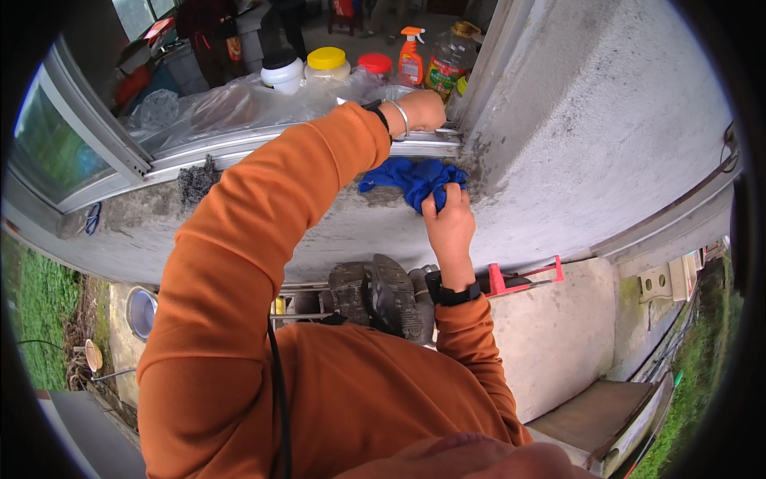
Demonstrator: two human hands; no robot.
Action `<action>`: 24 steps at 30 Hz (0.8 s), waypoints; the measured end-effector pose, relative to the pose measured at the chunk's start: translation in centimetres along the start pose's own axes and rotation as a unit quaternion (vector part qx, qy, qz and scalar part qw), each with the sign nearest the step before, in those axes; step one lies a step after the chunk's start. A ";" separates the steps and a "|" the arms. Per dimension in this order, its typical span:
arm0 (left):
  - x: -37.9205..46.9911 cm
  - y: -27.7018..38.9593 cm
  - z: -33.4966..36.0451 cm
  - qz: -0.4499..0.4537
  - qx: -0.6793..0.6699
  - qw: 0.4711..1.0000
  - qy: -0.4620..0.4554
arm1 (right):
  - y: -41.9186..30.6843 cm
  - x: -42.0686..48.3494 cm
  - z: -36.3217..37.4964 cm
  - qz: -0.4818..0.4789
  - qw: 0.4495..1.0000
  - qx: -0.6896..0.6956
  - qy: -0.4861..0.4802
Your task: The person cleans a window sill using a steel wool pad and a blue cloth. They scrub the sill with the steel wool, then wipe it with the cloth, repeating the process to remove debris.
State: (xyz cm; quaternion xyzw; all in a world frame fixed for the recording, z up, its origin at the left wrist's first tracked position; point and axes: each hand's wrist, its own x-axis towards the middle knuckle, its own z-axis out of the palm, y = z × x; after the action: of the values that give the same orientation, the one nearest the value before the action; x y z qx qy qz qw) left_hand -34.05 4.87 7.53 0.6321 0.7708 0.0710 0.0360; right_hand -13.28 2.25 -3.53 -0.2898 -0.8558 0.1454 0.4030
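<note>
My left hand [420, 111], with a metal bangle at its wrist, is curled just above the right end of the aluminium sliding-window track [419, 148]. Its fingers are turned away from me, so what they may hold is hidden. Below it, a crumpled blue cloth [413, 178] lies on the rough concrete sill [335, 206] near the wall corner. My right hand [450, 224] grips the cloth's near edge at the sill's front. A dark fibrous scouring pad [197, 181] rests farther left, partly behind my left sleeve.
Clear plastic sheeting [233, 108], lidded jars [283, 72], an orange spray bottle [410, 57] and an oil jug [447, 63] stand inside the window. Blue-handled scissors [93, 218] lie at the sill's left. Shoes [389, 296] sit under the sill. A person [209, 42] stands indoors.
</note>
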 end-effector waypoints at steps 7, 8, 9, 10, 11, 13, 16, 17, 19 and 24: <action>0.4 0.1 0.6 -0.017 -0.013 0.999 -0.049 | -0.1 0.1 -0.1 -0.004 1.000 -0.007 0.000; 0.3 0.4 0.9 -0.032 -0.024 0.998 -0.050 | -0.1 0.1 -0.1 -0.005 1.000 -0.002 -0.001; 0.2 0.7 1.3 -0.048 -0.050 0.997 -0.018 | -0.1 0.1 -0.2 -0.006 1.000 0.000 0.000; 0.3 1.0 1.6 -0.063 -0.076 0.995 0.014 | -0.1 0.1 -0.2 -0.008 1.000 0.000 0.000; 0.3 1.1 2.0 -0.077 -0.097 0.991 0.044 | -0.1 0.1 -0.2 -0.011 1.000 0.004 0.003; 0.7 0.9 2.6 -0.081 -0.118 0.989 0.047 | -0.1 0.1 -0.2 -0.017 1.000 0.006 0.007; 1.0 -0.5 3.6 -0.015 -0.100 0.993 0.054 | -0.1 0.1 -0.2 -0.010 1.000 0.005 0.006; 0.9 -1.1 4.0 0.018 -0.113 0.992 0.051 | -0.2 0.0 -0.2 -0.005 1.000 0.004 0.001; 0.8 -1.7 4.6 0.003 -0.217 0.975 0.044 | -0.2 0.2 -0.3 -0.010 1.000 -0.001 0.002; 0.0 -1.0 4.5 -0.147 -0.481 0.864 0.013 | -0.2 0.2 -0.3 -0.007 1.000 -0.008 -0.002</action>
State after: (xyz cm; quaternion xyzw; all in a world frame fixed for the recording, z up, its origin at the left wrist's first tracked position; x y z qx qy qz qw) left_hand -34.39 5.01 2.95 0.4145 0.7255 0.4352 0.3352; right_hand -13.26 2.26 -3.12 -0.2867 -0.8599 0.1364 0.3996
